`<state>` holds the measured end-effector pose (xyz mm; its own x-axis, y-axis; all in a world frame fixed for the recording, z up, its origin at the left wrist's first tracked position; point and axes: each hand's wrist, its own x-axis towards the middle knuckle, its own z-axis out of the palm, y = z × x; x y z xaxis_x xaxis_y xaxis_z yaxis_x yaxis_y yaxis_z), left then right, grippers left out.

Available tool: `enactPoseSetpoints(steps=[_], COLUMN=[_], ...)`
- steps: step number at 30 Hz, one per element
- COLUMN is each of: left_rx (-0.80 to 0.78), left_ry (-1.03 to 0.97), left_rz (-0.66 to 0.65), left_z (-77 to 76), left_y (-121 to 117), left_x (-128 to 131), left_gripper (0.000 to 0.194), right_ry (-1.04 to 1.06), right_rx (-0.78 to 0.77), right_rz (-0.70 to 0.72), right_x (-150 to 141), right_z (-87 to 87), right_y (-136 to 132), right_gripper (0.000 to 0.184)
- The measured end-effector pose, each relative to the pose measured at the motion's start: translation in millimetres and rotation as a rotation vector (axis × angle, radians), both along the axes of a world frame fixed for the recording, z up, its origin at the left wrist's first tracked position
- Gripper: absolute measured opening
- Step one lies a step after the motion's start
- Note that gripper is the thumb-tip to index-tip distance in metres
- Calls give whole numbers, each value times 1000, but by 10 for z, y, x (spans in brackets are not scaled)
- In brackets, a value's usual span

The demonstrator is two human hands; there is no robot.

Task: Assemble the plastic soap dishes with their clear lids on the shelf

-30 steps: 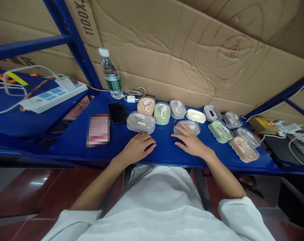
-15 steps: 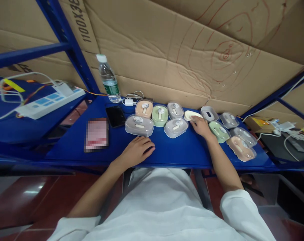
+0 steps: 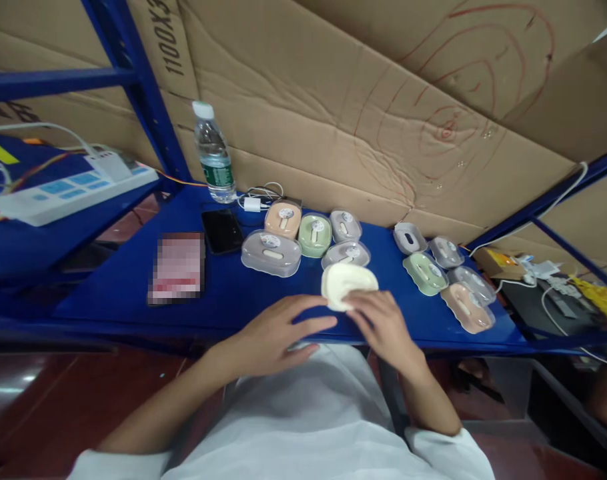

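Observation:
My right hand point(image 3: 381, 327) grips a cream oval case point(image 3: 346, 283) and holds it above the front of the blue shelf point(image 3: 243, 293). My left hand point(image 3: 273, 333) is open beside it, fingers stretched toward the case, fingertips almost touching it. Behind them stand several small cases with clear lids: a grey one point(image 3: 271, 252), a peach one point(image 3: 282, 219), a green one point(image 3: 314, 233) and more grey ones point(image 3: 345, 253).
A second group of cases point(image 3: 446, 277) lies to the right. A water bottle point(image 3: 213, 155), a charger with cable point(image 3: 256, 199), a black phone point(image 3: 221, 231) and a blurred card point(image 3: 177, 267) are at the left. A power strip point(image 3: 68, 190) sits on the neighbouring shelf. Cardboard backs the shelf.
My right hand picked the cream case from the back row and brought it forward toward me. My left hand lifted off the shelf and moved toward the case.

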<state>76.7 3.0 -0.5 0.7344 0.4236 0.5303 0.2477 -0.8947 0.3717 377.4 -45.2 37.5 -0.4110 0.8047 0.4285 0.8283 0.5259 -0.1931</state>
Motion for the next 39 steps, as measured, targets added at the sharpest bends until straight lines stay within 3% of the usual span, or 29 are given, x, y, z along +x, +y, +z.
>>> enactPoseSetpoints(steps=[2, 5, 9, 10, 13, 15, 17, 19, 23, 27, 32, 36, 39], left_rx=[85, 136, 139, 128, 104, 118, 133, 140, 156, 146, 137, 118, 57], left_ry=[53, 178, 252, 246, 205, 189, 188, 202, 214, 204, 185, 164, 120], left_rz=[27, 75, 75, 69, 74, 117, 163, 185, 171, 172, 152, 141, 106], left_z=[8, -37, -70, -69, -72, -91, -118, -143, -168, -172, -176, -183, -171], left_y=[-52, -16, 60, 72, 116, 160, 203, 232, 248, 248, 261, 268, 258], left_x=[60, 105, 66, 51, 13, -4, -16, -22, -23, -28, -32, -32, -55], left_gripper=[44, 42, 26, 19, 13, 15, 17, 23, 34, 33, 30, 30, 26], right_ry=[-39, -24, -24, -18, -4, -148, -366, -435, -473, -498, -488, -463, -273], right_rx=[-31, -63, -51, -10, 111, 24, -202, -337, -426, -431, -345, -132, 84], right_rz=[68, 129, 206, 152, -202, -512, -830, -955, -1017, -1018, -966, -923, -755], right_x=[-222, -349, -111, 17, 512, 856, 1131, 1301, 1410, 1432, 1399, 1228, 1025], right_z=[-121, -249, -141, -56, 236, 358, 370, 294, 98, 53, 180, 310, 345], right_y=[-191, -194, 84, 200, 687, 1081, 1446, 1722, 1989, 2049, 1953, 1682, 1258], right_gripper=[29, 27, 27, 29, 37, 46, 55, 59, 55, 53, 38, 44, 39])
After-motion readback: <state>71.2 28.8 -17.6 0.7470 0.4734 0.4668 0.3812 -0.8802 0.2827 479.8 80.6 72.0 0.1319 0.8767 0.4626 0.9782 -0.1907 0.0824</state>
